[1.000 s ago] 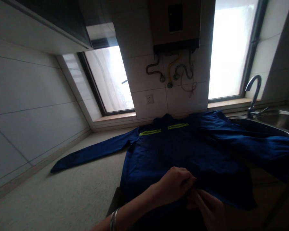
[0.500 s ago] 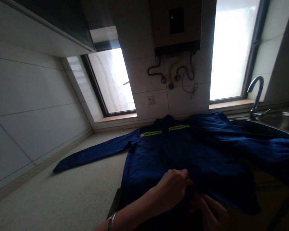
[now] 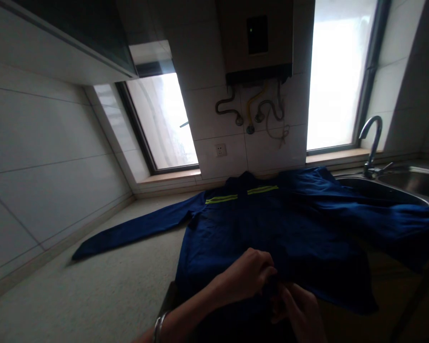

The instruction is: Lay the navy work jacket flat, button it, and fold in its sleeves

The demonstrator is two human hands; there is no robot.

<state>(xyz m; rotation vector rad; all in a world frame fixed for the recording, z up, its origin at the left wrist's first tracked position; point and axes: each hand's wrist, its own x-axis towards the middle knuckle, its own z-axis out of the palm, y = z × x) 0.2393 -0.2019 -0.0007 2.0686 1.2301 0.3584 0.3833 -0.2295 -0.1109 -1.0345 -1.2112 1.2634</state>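
Note:
A dark blue jacket (image 3: 225, 233) with yellow-green stripes on its chest lies spread on the counter. One sleeve stretches left over the counter, and the other reaches right past the front of the sink. At the jacket's lower front edge, my left hand (image 3: 252, 271), with a silver bracelet on its wrist, is closed on the cloth. Close beside it and slightly lower, my right hand (image 3: 296, 305) pinches the same front edge. Deep shadow hides the fingertips and the exact bit of cloth between them.
A pale speckled counter (image 3: 128, 286) runs along the left. At the right is a steel sink (image 3: 414, 181) with a curved faucet (image 3: 373, 143). A water heater (image 3: 255, 43) with pipes hangs on the tiled wall between two windows, above a wall socket (image 3: 220, 150).
My right hand has moved up and left, closer to my left hand. The whole view has shifted slightly; the jacket lies as before.

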